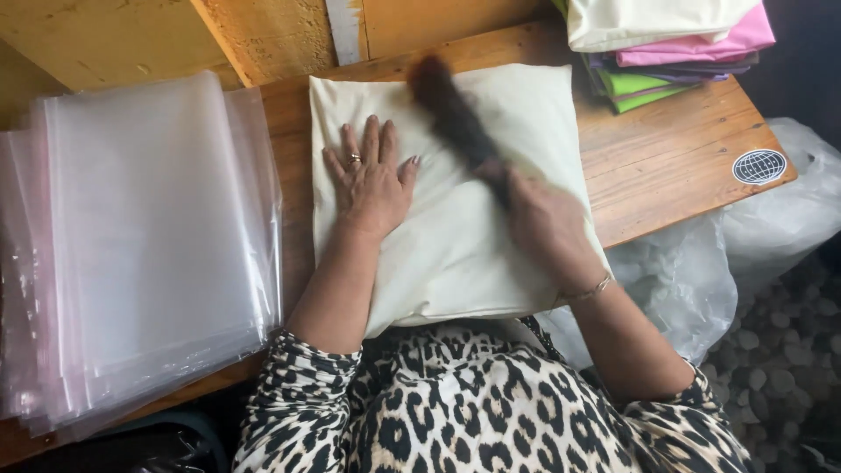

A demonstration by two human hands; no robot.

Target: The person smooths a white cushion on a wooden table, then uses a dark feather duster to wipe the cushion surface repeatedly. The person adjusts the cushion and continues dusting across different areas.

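the cream folded cloth (455, 236) lies flat on the wooden worktop (666, 158), its long axis running away from the person. the left hand (372, 180) presses it flat, fingers spread wide. the right hand (547, 223) grips a dark brush (451, 109) — blurred, angled up-left across the cloth, just beside the left hand.

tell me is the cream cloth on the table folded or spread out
Folded: the cream cloth lies as a neat rectangle under the left hand, edges doubled.
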